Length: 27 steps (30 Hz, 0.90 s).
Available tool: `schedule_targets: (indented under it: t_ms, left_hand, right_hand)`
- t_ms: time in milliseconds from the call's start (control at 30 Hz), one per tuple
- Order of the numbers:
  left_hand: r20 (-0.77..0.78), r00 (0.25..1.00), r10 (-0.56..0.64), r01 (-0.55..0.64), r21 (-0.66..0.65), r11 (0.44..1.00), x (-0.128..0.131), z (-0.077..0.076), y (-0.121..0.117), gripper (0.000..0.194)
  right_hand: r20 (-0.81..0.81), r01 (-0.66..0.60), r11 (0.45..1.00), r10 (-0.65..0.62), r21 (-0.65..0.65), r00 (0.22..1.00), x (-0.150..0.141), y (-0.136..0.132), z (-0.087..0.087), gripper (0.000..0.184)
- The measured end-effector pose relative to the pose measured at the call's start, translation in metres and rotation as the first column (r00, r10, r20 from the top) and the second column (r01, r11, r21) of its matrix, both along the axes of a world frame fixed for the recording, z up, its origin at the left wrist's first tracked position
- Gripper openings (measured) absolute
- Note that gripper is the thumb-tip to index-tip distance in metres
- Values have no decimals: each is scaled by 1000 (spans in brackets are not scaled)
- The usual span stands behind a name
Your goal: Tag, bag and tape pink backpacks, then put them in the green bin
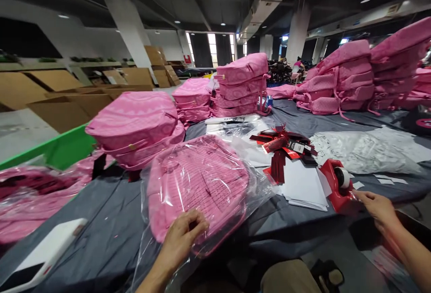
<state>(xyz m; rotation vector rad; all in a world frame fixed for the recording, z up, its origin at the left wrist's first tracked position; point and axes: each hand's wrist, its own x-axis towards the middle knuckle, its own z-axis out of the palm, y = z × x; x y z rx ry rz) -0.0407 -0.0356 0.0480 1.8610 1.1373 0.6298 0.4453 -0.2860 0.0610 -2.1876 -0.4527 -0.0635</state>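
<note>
A pink backpack [198, 180] lies flat inside a clear plastic bag [259, 189] at the table's front edge. My left hand [185, 230] rests on its near side, fingers curled and pinched on the plastic film. At the right, a red tape dispenser [336, 194] holds a roll of tape [342, 178]. My right hand [377, 205] is at the dispenser's front end, thumb and forefinger closed together on the tape's end. The tape between the fingertips is too thin to see clearly.
White paper sheets [303, 185] and a heap of red and black tags [286, 144] lie beside the dispenser. Behind stand stacked pink backpacks [240, 86]. A bag of small white packets [363, 151] is at right, a white device [47, 252] at left, by a green bin [67, 147].
</note>
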Motion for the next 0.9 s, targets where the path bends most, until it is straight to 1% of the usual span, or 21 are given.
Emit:
schedule_targets:
  t_ms: [133,200,233,300,333,367,400,467,500,533,567,600,633,667,700,733,767,800,833,867,900]
  left_hand:
    - [-5,1000,-15,15,0,1000,0,5,-2,36]
    - [-3,1000,-18,18,-6,1000,0,4,-2,38]
    - [0,1000,-19,19,-10,1000,0,3,-2,38]
    - [8,1000,-18,18,-14,1000,-1,1,0,36]
    - [15,1000,-17,18,-14,1000,-1,0,1,35]
    - [23,1000,-18,18,-12,1000,-1,0,1,33]
    - [33,999,-15,16,-8,1000,-2,1,1,31]
    - [52,998,-17,17,4,1000,-2,4,-3,25]
    - [55,998,-21,20,17,1000,-1,7,-5,22]
    - [52,998,-22,20,31,999,0,9,-8,20]
    - [39,999,-20,18,50,999,1,10,-9,18]
    - [14,1000,-10,9,68,998,2,11,-9,17]
    - [-6,1000,7,-7,77,997,3,11,-9,17]
    - [-18,1000,20,-18,79,997,4,11,-7,18]
    - [-25,999,34,-32,77,997,4,11,-6,19]
    - [-25,999,46,-44,73,996,4,10,-4,21]
    - [-24,998,56,-54,70,996,4,10,-4,21]
    - [-24,998,66,-64,68,996,4,10,-4,21]
    - [-27,997,73,-71,68,995,4,10,-4,21]
    - [-34,996,80,-77,71,994,4,10,-5,20]
    - [-46,995,83,-79,74,994,4,10,-5,20]
  right_hand:
    - [-67,25,1000,-25,7,997,-17,-19,-1,39]
    - [-213,81,991,-56,108,975,-32,-33,-11,42]
    - [-325,154,966,-81,205,942,-41,-38,-19,42]
    - [-532,335,860,-89,386,842,-61,-36,-34,43]
    - [-595,393,805,-64,444,801,-71,-30,-41,45]
    - [-628,408,777,-22,479,778,-82,-21,-47,47]
    - [-652,389,777,37,496,757,-95,-9,-52,50]
    - [-689,238,808,261,539,676,-124,16,-57,57]
    - [-695,116,813,404,571,595,-139,28,-58,58]
    - [-694,-13,798,532,603,486,-152,39,-57,59]
    - [-676,-145,759,637,635,371,-162,50,-54,57]
    - [-637,-284,692,722,663,271,-169,63,-48,54]
    - [-578,-440,594,794,673,188,-172,78,-40,52]
    - [-503,-603,463,857,649,116,-172,96,-29,49]
    - [-406,-758,289,913,585,36,-172,118,-16,47]
    - [-315,-889,66,945,454,-91,-172,142,-1,45]
    - [-250,-946,-138,944,293,-215,-175,168,15,44]
    - [-223,-945,-301,920,127,-323,-180,193,30,42]
    - [-228,-900,-436,879,-28,-419,-188,217,43,40]
    - [-231,-837,-522,845,-165,-482,-197,238,53,38]
    - [-239,-763,-578,816,-289,-527,-207,255,59,33]
